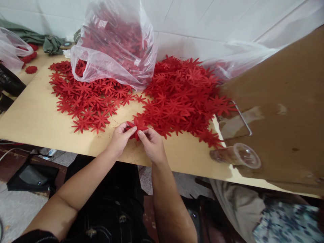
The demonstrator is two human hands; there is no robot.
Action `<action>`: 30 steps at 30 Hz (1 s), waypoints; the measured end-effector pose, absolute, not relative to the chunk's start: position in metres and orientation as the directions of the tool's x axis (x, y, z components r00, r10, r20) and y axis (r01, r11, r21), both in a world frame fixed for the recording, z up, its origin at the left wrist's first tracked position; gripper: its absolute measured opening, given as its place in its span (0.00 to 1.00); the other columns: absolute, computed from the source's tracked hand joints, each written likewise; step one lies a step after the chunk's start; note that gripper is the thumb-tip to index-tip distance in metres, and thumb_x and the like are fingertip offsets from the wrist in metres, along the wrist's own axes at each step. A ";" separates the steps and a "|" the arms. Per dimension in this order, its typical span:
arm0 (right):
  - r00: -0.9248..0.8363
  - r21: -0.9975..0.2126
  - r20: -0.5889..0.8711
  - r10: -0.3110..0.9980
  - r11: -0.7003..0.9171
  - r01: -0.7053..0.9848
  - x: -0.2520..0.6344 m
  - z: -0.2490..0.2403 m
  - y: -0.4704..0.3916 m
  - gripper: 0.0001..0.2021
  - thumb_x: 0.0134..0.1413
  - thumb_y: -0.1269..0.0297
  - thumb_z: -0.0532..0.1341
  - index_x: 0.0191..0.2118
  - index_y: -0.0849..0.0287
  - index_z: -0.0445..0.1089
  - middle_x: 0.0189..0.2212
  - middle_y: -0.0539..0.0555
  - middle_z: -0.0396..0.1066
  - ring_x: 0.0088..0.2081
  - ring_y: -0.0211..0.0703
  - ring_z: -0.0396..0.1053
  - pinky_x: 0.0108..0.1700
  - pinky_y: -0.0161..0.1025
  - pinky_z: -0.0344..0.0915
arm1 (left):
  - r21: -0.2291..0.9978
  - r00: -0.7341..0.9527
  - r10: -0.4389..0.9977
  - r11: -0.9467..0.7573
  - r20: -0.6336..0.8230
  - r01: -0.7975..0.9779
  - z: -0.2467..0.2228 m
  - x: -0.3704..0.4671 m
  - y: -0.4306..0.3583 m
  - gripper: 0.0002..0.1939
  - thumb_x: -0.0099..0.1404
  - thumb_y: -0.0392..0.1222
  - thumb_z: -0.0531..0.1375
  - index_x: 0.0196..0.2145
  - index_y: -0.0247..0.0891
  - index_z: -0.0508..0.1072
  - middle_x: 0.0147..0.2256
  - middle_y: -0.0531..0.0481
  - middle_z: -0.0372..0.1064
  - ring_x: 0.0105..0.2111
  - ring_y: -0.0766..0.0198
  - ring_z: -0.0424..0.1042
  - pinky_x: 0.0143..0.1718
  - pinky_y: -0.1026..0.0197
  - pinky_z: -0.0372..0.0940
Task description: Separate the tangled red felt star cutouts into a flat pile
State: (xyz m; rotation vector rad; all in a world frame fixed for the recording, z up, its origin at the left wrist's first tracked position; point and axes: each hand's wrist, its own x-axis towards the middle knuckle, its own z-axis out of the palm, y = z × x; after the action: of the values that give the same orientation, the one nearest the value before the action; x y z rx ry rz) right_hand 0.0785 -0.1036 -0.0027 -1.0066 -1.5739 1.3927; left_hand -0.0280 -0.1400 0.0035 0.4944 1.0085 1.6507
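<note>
Both hands meet just above the table's front edge, pinching one red flower-shaped piece (139, 123) between them. My left hand (122, 137) has thumb and fingers closed on its left petals. My right hand (153, 143) grips its right side the same way. Some of the petals are hidden behind my fingers. Beyond my right hand spreads a big heap of red flower pieces (179, 98), each with several narrow petals. Another red heap (86, 96) lies farther left, in front of a clear plastic bag (113, 67) stuffed with more of them.
A tall brown board (283, 111) stands at the right, with a clear plastic cup (245, 156) near it. Dark bottles (10, 81) stand at the left edge. White tiles (187, 20) rise behind the table (32, 114). A person's patterned clothing (288, 222) shows at lower right.
</note>
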 end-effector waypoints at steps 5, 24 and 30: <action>-0.400 -0.996 0.080 0.913 0.085 -0.004 0.078 -0.003 -0.106 0.14 0.46 0.53 0.60 0.23 0.58 0.62 0.18 0.46 0.60 0.22 0.31 0.57 0.25 0.32 0.57 | 0.786 -0.336 0.915 -0.036 -0.221 -0.617 0.004 -0.029 -0.140 0.09 0.48 0.38 0.63 0.26 0.34 0.67 0.25 0.56 0.66 0.26 0.75 0.64 0.32 0.68 0.59; -0.138 -0.996 0.080 0.987 0.083 0.018 0.076 -0.008 -0.101 0.14 0.46 0.53 0.59 0.23 0.59 0.61 0.19 0.45 0.61 0.22 0.32 0.58 0.28 0.33 0.59 | 0.812 -0.288 0.932 0.011 -0.219 -0.583 0.006 -0.029 -0.144 0.09 0.54 0.40 0.59 0.34 0.36 0.67 0.32 0.53 0.65 0.31 0.71 0.66 0.36 0.64 0.62; -0.037 -0.998 0.042 0.998 0.043 0.037 0.071 -0.010 -0.102 0.17 0.49 0.51 0.56 0.23 0.61 0.62 0.17 0.46 0.60 0.22 0.31 0.57 0.27 0.33 0.57 | 0.916 -0.181 0.980 0.006 -0.086 -0.401 0.003 -0.023 -0.145 0.14 0.54 0.40 0.60 0.39 0.35 0.69 0.39 0.47 0.67 0.38 0.66 0.66 0.44 0.59 0.61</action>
State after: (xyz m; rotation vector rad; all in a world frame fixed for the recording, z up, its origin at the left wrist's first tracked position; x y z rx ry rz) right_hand 0.0708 -0.1020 -0.0103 -1.1881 -1.2838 1.1860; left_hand -0.0233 -0.1446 0.0030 0.7675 1.0556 1.4801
